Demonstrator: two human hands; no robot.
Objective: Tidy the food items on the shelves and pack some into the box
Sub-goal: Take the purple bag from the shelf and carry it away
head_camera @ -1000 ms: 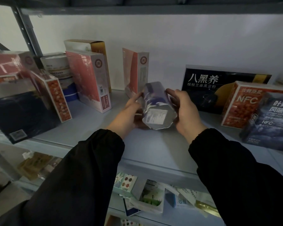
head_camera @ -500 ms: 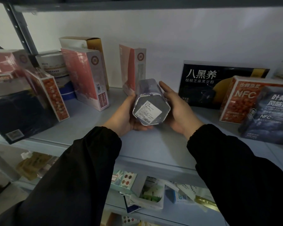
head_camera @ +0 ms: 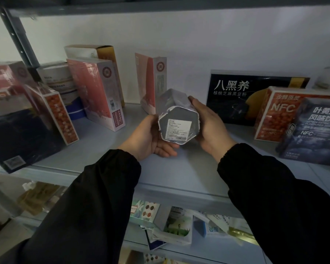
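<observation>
Both arms, in black sleeves, are reaching out over the shelf [head_camera: 179, 174]. The left hand [head_camera: 151, 138] is cupping the six-sided tin [head_camera: 176, 119] from below. The right hand [head_camera: 211, 128] is curling round its right side. Each grip is holding the tin. The tin is tipping over the shelf between the hands, its flat end showing a white label too small to read. Behind, a black box [head_camera: 236, 100] is showing "八黑养" and an orange box [head_camera: 274, 119] "NFC".

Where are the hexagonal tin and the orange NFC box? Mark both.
hexagonal tin [head_camera: 178, 128]: head view, on its labelled end face.
orange NFC box [head_camera: 272, 119]: head view, on its front face.
</observation>
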